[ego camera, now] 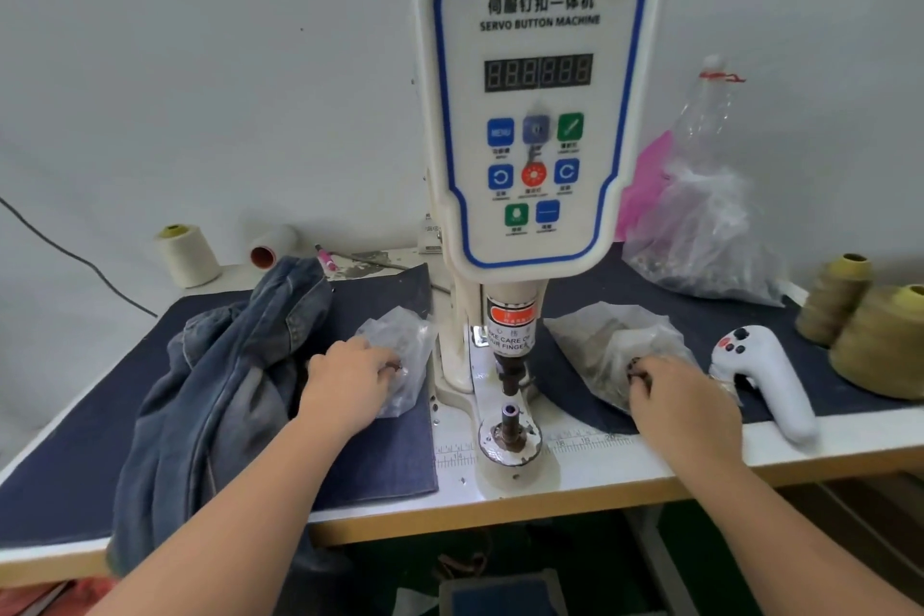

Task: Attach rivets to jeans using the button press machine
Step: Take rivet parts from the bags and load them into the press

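Note:
The white servo button machine (537,105) stands at the table's middle, its lower die (510,413) bare under the punch. Crumpled blue jeans (225,365) lie on the left and hang over the front edge. My left hand (350,378) reaches into a small clear plastic bag (400,340) left of the machine, fingertips curled on a small dark rivet part. My right hand (675,395) reaches into another clear bag (620,345) on the right, its fingers pinching small dark rivet pieces.
A white handheld controller (770,380) lies right of my right hand. Olive thread cones (875,340) stand at the far right and cream spools (187,255) at the back left. A large tied plastic bag (700,225) sits behind the machine. Dark denim sheets (375,455) cover the table.

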Tool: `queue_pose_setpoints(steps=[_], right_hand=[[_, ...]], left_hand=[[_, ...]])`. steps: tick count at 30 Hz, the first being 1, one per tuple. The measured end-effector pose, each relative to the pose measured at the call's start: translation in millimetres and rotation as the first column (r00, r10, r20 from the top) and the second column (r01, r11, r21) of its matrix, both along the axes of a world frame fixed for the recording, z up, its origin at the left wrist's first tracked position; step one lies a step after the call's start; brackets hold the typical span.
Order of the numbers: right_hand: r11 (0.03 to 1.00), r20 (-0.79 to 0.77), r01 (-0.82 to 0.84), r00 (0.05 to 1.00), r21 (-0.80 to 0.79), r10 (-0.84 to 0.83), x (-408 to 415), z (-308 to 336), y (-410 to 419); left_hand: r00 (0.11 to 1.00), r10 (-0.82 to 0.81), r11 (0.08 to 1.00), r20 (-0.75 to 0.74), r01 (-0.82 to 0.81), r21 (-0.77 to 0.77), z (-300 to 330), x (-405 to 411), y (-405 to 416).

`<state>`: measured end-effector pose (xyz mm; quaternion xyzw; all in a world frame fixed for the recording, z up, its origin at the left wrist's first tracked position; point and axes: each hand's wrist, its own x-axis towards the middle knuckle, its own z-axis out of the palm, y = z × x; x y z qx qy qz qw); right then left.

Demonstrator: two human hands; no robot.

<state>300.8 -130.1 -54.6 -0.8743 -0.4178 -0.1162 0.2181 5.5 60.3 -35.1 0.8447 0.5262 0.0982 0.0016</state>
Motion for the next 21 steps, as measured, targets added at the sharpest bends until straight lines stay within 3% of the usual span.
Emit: queue_pose_setpoints(steps=[8,15,21], right_hand=[[0.999,-0.023,0.027,0.999,-0.023,-0.028,-1,-1,1],[0.999,-0.043,0.024,0.999,0.024,-0.023,-2,-2,1],[0.997,-0.063,0.058,0.996,0.043,-0.055,-1,-4,0]], left_hand=[[0.992,0.108,0.973,-0.058,-0.117,-0.197,12,16,1],[0.982,0.084,0.996,-0.171,-0.090,-0.027,18,17,-11],[0.984,0.157,0.986,-0.083,-0.150,0.078,21,20,-20]])
